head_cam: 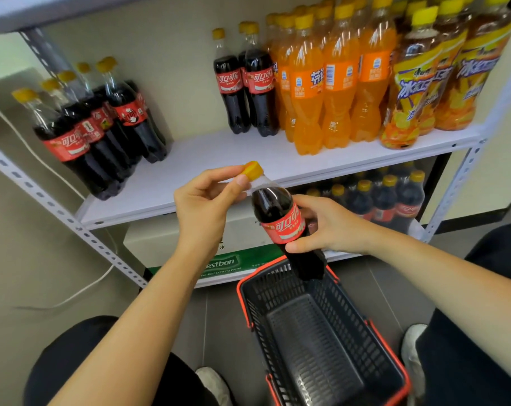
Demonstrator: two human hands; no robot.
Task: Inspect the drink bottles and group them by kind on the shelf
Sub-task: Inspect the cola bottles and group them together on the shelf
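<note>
Centrally, in the head view, a cola bottle [280, 218] with a red label is held in the air just in front of the white shelf board [219, 159], a little below its front edge and touching neither the board nor anything standing on it. The bottle is tilted, with its yellow cap [253, 169] up toward the board and its base pointing down and away from it. Left hand [207, 200]: thumb and fingertips pinch the cap from the side. Right hand [327, 227]: fingers curled round the labelled body, thumb laid across the front just under the label. At the board's left end, a row of cola bottles [96, 127] stands upright, running from front edge to back. Well apart from it, toward the back near the middle, a pair of cola bottles [245, 86] stands against a block of orange soda bottles [330, 83]. At the board's right end, iced tea bottles [430, 77] stand pressed against the orange soda. Below the board, a green-and-white drinking-water carton [219, 265] sits under its middle, and more cola bottles [389, 197] sit under its right end. Lower still, in front of the board, a black shopping basket [315, 341] with a red rim lies beneath the held bottle's base.
</note>
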